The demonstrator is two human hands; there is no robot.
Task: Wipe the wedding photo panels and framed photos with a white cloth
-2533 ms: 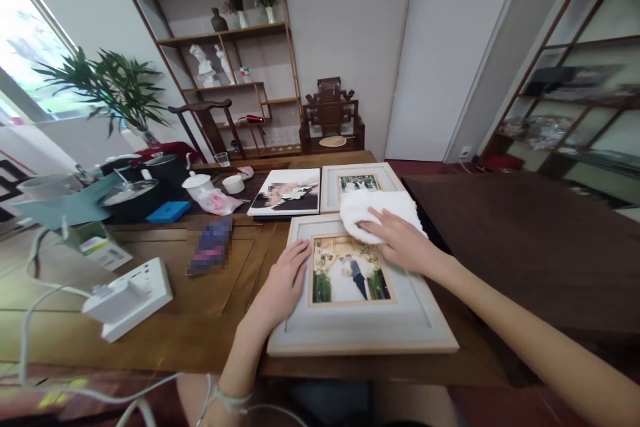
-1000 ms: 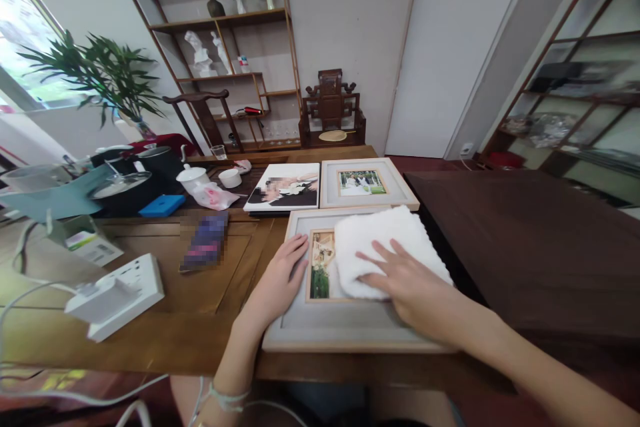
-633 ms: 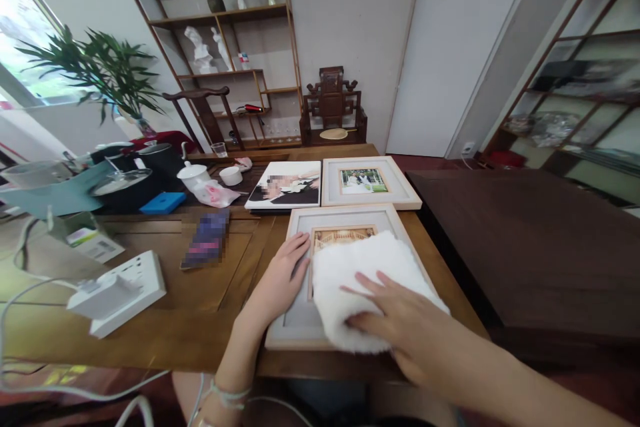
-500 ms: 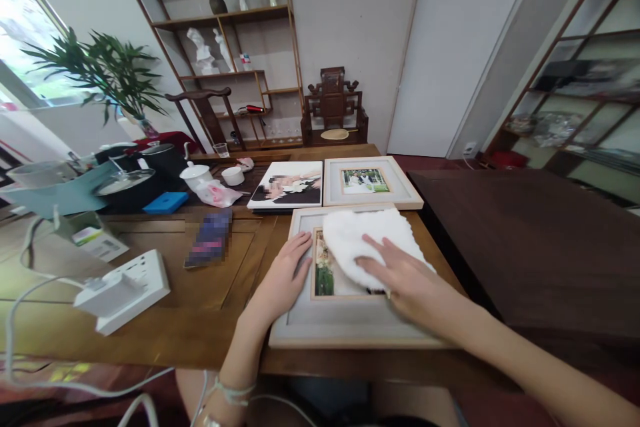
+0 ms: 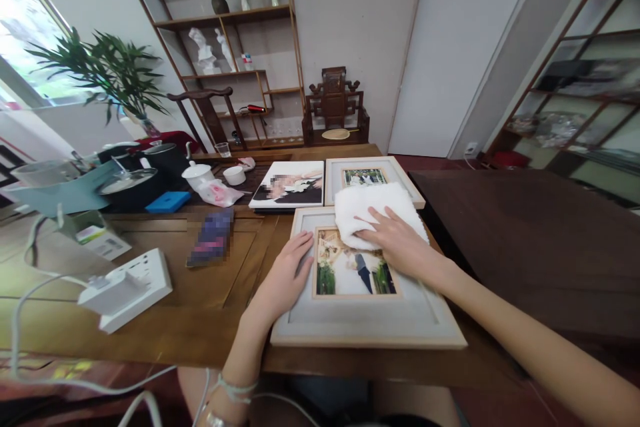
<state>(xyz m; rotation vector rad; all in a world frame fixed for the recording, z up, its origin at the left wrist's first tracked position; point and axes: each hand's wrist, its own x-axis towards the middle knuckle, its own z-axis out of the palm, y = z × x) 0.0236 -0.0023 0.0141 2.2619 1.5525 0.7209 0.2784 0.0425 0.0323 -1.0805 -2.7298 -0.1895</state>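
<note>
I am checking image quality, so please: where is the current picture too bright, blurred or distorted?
In the head view, the window is washed out, the right-hand shelf looks smeared and slanted, and the purple item is pixelated.

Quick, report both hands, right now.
Left hand: open, resting on the left side of the near picture frame.
Right hand: spread over the white cloth; whether it grips the cloth cannot be told.
</note>
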